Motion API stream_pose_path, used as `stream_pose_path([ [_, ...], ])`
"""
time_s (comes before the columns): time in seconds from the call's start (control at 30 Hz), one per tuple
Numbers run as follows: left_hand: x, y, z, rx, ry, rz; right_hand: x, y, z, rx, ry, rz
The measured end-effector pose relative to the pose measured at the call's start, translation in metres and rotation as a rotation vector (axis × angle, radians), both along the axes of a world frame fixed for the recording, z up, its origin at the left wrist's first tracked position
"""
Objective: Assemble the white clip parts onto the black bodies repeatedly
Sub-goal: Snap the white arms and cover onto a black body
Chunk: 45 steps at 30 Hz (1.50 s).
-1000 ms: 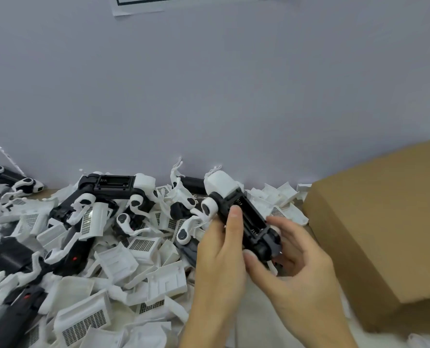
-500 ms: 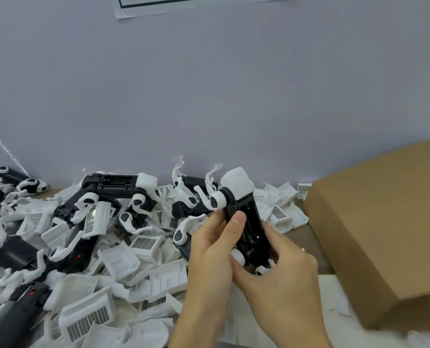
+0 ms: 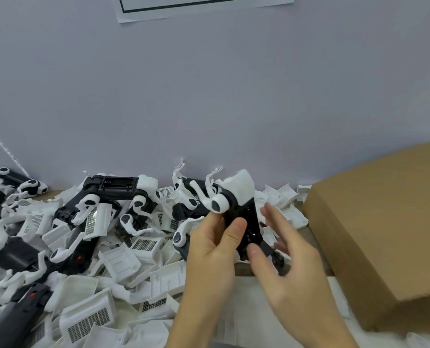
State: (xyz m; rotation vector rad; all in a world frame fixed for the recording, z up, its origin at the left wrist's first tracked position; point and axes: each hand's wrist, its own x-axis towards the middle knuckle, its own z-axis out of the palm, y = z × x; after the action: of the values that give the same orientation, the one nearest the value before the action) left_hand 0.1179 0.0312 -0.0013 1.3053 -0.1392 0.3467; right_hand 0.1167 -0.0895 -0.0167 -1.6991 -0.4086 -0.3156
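Two hands meet over the near edge of the pile. The left hand (image 3: 214, 249) grips a black body (image 3: 246, 222), its thumb (image 3: 235, 228) laid across the open face and its fingers curled round the far side, so the body stands tilted with its white end cap (image 3: 241, 188) uppermost. The right hand (image 3: 289, 267) is relaxed and spread; its thumb tip touches the lower end of the body, while its other fingers (image 3: 271, 214) stand just beside the right edge, blurred, closed on nothing that I can see.

One white clip part (image 3: 216, 203) already sits on the upper left corner of the body, above the left thumb. I judge this unit is mid-assembly: the next move probably calls for the right hand to fetch a loose clip and press it onto a bare corner while the left keeps the body steady.

Beyond the hands, to the left, lies the heap of loose white parts (image 3: 123, 262), with finished units (image 3: 118, 187) on it toward the wall (image 3: 209, 96). A cardboard box (image 3: 379, 222) stands to the right.
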Motion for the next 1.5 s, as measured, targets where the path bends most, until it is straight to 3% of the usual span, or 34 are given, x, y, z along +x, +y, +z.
stream_pose_path([
  [0.2,0.002,-0.01,-0.012,0.402,-0.012,-0.046,0.004,-0.009,0.014,0.227,0.111,0.026],
  [0.33,0.002,-0.013,-0.016,0.614,-0.058,0.002,0.007,-0.012,0.012,0.281,0.154,-0.087],
  [0.77,-0.003,-0.017,-0.01,0.772,-0.113,0.031,0.006,-0.012,0.008,0.458,0.141,-0.164],
  [0.9,-0.001,-0.019,-0.014,0.604,-0.124,0.075,0.005,-0.005,0.011,0.404,0.135,-0.047],
  [1.0,-0.001,-0.02,-0.007,0.372,-0.141,0.165,0.005,-0.002,0.008,0.376,0.145,-0.007],
  [1.1,0.0,-0.016,0.001,0.033,-0.031,0.238,0.006,-0.004,0.006,0.397,0.167,-0.055],
  [1.23,-0.003,-0.003,0.012,-0.491,0.133,0.13,0.006,-0.008,0.008,0.28,0.232,-0.044],
  [1.5,-0.002,0.001,0.017,-0.412,0.233,0.194,0.005,0.001,0.004,0.295,0.413,0.269],
])
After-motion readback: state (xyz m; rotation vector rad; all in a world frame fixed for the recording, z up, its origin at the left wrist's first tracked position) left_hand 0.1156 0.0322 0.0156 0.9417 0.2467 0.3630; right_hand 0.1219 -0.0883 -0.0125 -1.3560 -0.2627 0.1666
